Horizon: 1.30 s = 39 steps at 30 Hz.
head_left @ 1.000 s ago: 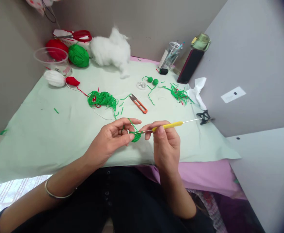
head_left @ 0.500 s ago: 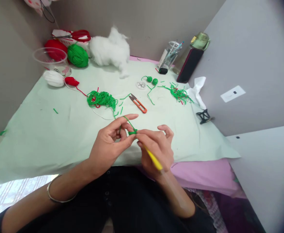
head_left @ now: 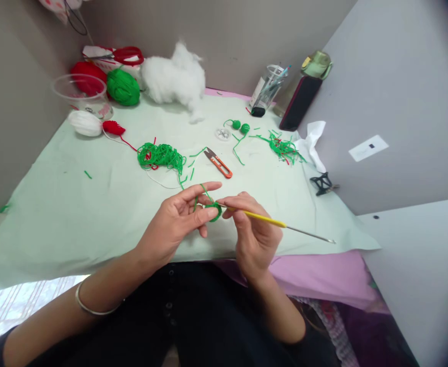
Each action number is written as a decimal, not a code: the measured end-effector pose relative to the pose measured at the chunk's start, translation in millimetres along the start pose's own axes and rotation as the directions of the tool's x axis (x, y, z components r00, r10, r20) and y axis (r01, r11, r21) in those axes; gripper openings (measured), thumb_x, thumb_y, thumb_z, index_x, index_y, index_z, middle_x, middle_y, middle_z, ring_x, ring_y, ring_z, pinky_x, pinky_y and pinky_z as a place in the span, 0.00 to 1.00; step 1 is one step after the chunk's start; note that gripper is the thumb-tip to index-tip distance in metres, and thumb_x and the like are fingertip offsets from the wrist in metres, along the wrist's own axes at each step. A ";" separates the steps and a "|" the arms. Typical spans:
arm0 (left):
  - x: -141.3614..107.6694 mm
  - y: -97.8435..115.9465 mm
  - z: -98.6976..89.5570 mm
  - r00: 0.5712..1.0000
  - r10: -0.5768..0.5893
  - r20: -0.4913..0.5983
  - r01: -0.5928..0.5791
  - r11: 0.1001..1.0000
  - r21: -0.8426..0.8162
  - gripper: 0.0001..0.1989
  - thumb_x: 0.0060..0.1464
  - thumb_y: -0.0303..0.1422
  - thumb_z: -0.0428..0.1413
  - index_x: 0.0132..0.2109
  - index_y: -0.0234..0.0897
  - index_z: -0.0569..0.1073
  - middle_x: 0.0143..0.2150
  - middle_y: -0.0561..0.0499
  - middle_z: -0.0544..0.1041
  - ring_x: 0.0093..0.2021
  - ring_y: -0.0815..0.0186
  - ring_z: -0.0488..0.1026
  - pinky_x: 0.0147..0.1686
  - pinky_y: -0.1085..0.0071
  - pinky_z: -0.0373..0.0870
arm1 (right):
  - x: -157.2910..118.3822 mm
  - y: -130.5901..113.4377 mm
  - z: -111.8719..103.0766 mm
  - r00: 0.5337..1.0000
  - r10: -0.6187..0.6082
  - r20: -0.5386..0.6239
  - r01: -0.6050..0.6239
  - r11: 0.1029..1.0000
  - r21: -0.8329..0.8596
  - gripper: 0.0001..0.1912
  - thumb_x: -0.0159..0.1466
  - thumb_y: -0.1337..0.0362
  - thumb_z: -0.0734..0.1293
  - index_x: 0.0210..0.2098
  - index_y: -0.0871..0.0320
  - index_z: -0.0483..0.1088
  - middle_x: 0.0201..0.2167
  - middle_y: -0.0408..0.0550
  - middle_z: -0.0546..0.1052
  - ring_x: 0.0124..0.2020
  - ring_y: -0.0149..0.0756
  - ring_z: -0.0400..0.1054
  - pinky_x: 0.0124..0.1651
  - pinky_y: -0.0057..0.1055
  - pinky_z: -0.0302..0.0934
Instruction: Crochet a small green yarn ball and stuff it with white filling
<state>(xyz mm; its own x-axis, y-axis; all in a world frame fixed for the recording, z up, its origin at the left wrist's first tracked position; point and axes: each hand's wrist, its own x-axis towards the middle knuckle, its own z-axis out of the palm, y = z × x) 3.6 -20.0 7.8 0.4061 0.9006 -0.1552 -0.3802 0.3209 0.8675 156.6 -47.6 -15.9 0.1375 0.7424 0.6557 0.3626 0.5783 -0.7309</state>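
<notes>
The left hand (head_left: pixel 170 221) is half closed, its thumb and fingertips pinching a small green crocheted piece (head_left: pixel 217 213), while its forefinger reaches out with a strand of green yarn (head_left: pixel 206 192) running over it. The right hand (head_left: pixel 257 234) is curled in, gripping the yellow handle of a crochet hook (head_left: pixel 266 218) between thumb and fingers. The piece sits between the two hands, with the hook's working end at its upper edge; whether the tip is through a loop is too small to tell. Half a second ago the handle pointed down toward the person's body; now it slants out to the right, its spare metal end well past the right hand, and more of the piece's curved rim shows below the left thumb. That turn of the wrist suggests a stitch being worked, with the forefinger feeding the yarn. Beyond the left hand lies a loose green tangle (head_left: pixel 161 157), and just beyond both hands rest orange snips (head_left: pixel 219 164). Farther out are two little green balls (head_left: pixel 241 126), with a heap of yarn scraps (head_left: pixel 284 149) to their right. Farthest off, on the left hand's side, stand a green ball of yarn (head_left: pixel 123 87) and white stuffing (head_left: pixel 178 76); these have not moved.
</notes>
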 end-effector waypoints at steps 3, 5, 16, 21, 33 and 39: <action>0.8 -2.6 0.4 1.000 -0.008 -0.026 0.007 0.999 -0.048 0.22 0.54 0.30 0.69 0.56 0.42 0.81 0.34 0.55 0.72 0.27 0.76 0.64 0.26 0.80 0.69 | -5.7 3.0 1.7 0.980 -0.196 0.032 0.197 0.939 -0.282 0.13 0.71 0.70 0.66 0.49 0.48 0.77 0.41 0.44 0.84 0.37 0.34 0.78 0.58 0.46 0.62; 2.1 -2.1 -1.6 0.993 -0.115 0.016 0.117 0.984 -0.135 0.19 0.55 0.31 0.68 0.55 0.40 0.82 0.28 0.58 0.68 0.22 0.79 0.55 0.24 0.81 0.67 | -7.2 3.7 0.7 0.955 -0.292 0.056 0.290 0.877 -0.384 0.14 0.69 0.72 0.68 0.49 0.48 0.77 0.44 0.45 0.84 0.39 0.34 0.78 0.61 0.47 0.58; 2.6 -3.1 -9.0 0.996 -0.018 0.086 0.015 0.999 0.038 0.17 0.58 0.31 0.66 0.54 0.47 0.82 0.37 0.54 0.75 0.36 0.72 0.69 0.39 0.78 0.71 | 5.6 -4.3 -5.0 0.954 0.297 0.035 -0.296 0.920 0.258 0.08 0.71 0.61 0.68 0.42 0.50 0.80 0.38 0.44 0.83 0.34 0.34 0.73 0.41 0.35 0.68; 0.9 -2.2 -16.7 0.991 0.003 0.137 -0.028 0.983 0.180 0.17 0.59 0.35 0.66 0.56 0.47 0.82 0.39 0.53 0.74 0.42 0.68 0.72 0.45 0.73 0.70 | 4.6 1.8 -8.4 0.899 0.430 0.088 -0.420 0.785 0.455 0.08 0.71 0.59 0.67 0.40 0.51 0.80 0.34 0.42 0.80 0.31 0.30 0.70 0.40 0.32 0.67; -2.2 2.6 -11.3 0.993 0.113 0.044 -0.121 0.907 0.404 0.19 0.57 0.29 0.65 0.56 0.42 0.79 0.37 0.55 0.73 0.41 0.70 0.73 0.47 0.74 0.72 | 1.7 -6.7 -12.9 0.979 0.204 0.027 -0.206 0.972 0.111 0.10 0.74 0.65 0.62 0.43 0.51 0.76 0.37 0.40 0.82 0.29 0.29 0.73 0.56 0.42 0.66; -6.0 1.6 -4.0 0.972 0.231 -0.039 -0.184 0.858 0.480 0.17 0.56 0.29 0.64 0.53 0.39 0.80 0.40 0.52 0.75 0.41 0.67 0.72 0.47 0.70 0.72 | -6.3 -7.3 -11.4 0.955 -0.236 0.180 0.287 0.886 -0.365 0.11 0.72 0.68 0.63 0.49 0.47 0.73 0.42 0.41 0.85 0.36 0.33 0.78 0.63 0.48 0.56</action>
<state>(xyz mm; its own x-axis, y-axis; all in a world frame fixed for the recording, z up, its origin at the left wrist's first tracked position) -2.8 -23.7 8.2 0.2750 0.9610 0.0308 -0.0024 -0.0314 0.9995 163.6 -60.4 -12.6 -0.1197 0.6336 0.7643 0.6972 0.6018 -0.3897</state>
